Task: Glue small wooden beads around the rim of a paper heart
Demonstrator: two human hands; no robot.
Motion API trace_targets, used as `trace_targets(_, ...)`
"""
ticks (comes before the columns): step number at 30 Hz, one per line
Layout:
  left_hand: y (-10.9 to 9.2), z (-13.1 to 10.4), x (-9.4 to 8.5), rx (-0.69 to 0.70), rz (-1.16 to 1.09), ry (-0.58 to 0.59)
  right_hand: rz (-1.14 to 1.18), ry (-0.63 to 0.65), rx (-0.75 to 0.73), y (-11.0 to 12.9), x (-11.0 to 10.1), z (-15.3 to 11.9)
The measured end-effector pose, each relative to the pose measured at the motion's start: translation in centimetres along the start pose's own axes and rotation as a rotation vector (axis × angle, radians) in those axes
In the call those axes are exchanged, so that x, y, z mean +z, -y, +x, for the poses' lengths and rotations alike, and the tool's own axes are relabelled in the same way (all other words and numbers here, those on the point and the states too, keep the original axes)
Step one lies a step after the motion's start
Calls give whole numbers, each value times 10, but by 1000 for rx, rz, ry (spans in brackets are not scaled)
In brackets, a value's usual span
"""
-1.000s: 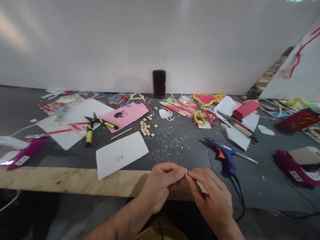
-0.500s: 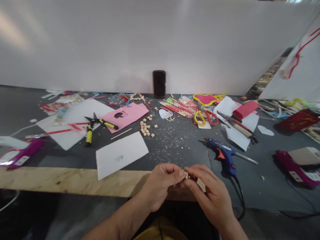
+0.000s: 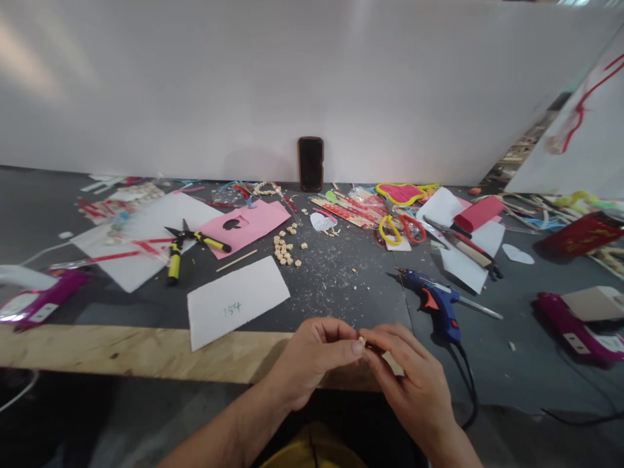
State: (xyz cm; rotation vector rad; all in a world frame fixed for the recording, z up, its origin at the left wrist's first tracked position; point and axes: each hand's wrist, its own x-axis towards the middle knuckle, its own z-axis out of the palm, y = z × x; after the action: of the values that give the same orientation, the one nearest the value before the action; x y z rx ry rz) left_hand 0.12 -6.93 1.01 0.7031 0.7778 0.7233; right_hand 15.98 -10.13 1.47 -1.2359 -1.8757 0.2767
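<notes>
Between my fingertips is a small pale, wooden-looking piece (image 3: 362, 340), mostly covered by them. My left hand (image 3: 319, 361) pinches it from the left with thumb and fingers. From the right, my right hand (image 3: 407, 374) closes thumb and index finger on the same piece. Both hands hover at the table's front edge. Beyond them lies a loose cluster of similar pale pieces (image 3: 283, 250), with fine crumbs scattered over the dark tabletop. What exactly the held piece is, I cannot make out.
A blue glue gun (image 3: 439, 302) lies right of my hands, its cord trailing off the front. To the left are a white card (image 3: 238, 302), yellow-handled pliers (image 3: 175, 257) and pink paper (image 3: 248, 227). Scissors (image 3: 400, 229) lie further back; a phone (image 3: 311, 164) leans on the white panel.
My fingers have shifted slightly around the small pale piece, with the left thumb now covering more of it. Everything else on the table stays where it was.
</notes>
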Motion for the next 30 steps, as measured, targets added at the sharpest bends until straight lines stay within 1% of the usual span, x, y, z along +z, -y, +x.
trace_targets(5,0,0,-1,-51,-3,-16,65,84,99,-5,-4,-3)
trace_targets(10,1,2,-5,-55,30,-2,119,112,119,-4,-5,-3)
trace_targets(13,2,2,-6,-53,49,6,106,84,142,-4,-4,-4)
trace_targets(17,1,1,-5,-14,79,0,88,28,153,-4,-3,-5)
trace_targets(23,-5,-2,1,9,204,-51,86,28,140,-5,-2,-4)
trace_targets(30,-1,-1,-2,79,242,-50,73,23,89,-4,-2,-2)
